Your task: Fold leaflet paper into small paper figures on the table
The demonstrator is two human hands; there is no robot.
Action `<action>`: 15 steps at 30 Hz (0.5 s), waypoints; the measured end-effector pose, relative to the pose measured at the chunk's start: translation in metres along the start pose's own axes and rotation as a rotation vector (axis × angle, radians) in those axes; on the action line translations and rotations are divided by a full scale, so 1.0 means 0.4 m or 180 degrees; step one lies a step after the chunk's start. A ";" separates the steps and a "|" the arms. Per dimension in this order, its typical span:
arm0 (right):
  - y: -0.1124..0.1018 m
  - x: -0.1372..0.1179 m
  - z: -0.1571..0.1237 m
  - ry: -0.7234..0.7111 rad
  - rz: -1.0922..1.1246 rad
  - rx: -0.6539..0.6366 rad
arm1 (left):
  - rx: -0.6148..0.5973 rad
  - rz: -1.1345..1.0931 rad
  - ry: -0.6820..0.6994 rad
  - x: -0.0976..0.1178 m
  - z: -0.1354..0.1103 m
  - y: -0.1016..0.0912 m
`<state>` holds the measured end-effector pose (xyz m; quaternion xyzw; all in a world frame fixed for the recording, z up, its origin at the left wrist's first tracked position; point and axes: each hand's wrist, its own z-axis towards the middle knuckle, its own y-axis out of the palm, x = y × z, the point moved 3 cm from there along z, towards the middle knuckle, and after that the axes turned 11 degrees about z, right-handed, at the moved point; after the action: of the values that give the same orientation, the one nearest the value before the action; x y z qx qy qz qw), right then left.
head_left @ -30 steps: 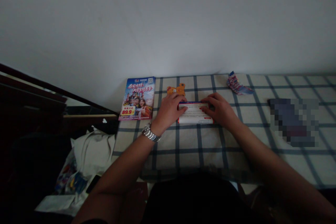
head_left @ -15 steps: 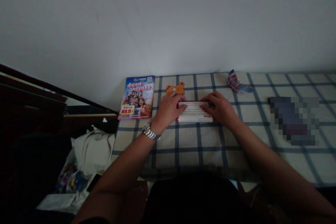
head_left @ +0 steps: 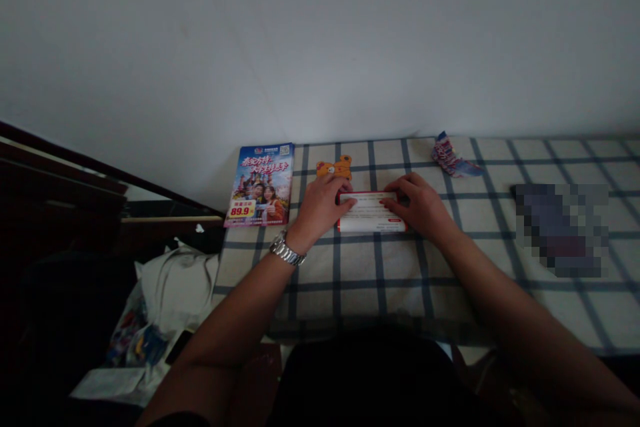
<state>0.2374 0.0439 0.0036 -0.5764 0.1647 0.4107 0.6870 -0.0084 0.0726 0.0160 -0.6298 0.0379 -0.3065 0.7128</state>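
A folded paper leaflet [head_left: 373, 215], white with print and red edges, lies on the checked cloth in front of me. My left hand [head_left: 327, 203] grips its left end, thumb on top and fingers at the far edge. At the right end, my right hand [head_left: 414, 205] pinches it the same way. Just beyond my left fingers is an orange bear-shaped item [head_left: 342, 165], partly hidden by that hand. A stack of colourful flyers [head_left: 261, 185] lies to the left of my left hand.
The checked cloth [head_left: 357, 293] covers a surface against a pale wall [head_left: 320, 40]. A crumpled printed paper [head_left: 454, 159] lies at the back right. Farther right is a dark, pixelated object [head_left: 560, 230]. White bags [head_left: 177, 287] stand low at the left, by dark wooden furniture [head_left: 50, 173].
Almost nothing differs. Both hands stay on the leaflet in the same place, and the view has shifted very slightly.
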 end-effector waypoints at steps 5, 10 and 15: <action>-0.002 -0.004 0.000 0.0018 -0.0046 -0.0025 | 0.0001 0.0003 -0.0027 0.001 0.000 -0.002; 0.000 -0.003 0.000 0.0069 -0.0050 -0.0036 | -0.0024 -0.0001 -0.0043 0.004 0.001 -0.004; 0.001 -0.002 0.002 0.0069 -0.0053 -0.0027 | 0.0011 0.0027 -0.0034 0.004 0.001 -0.005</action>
<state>0.2366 0.0446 0.0041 -0.5851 0.1655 0.3994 0.6861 -0.0078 0.0721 0.0183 -0.6299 0.0362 -0.3001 0.7154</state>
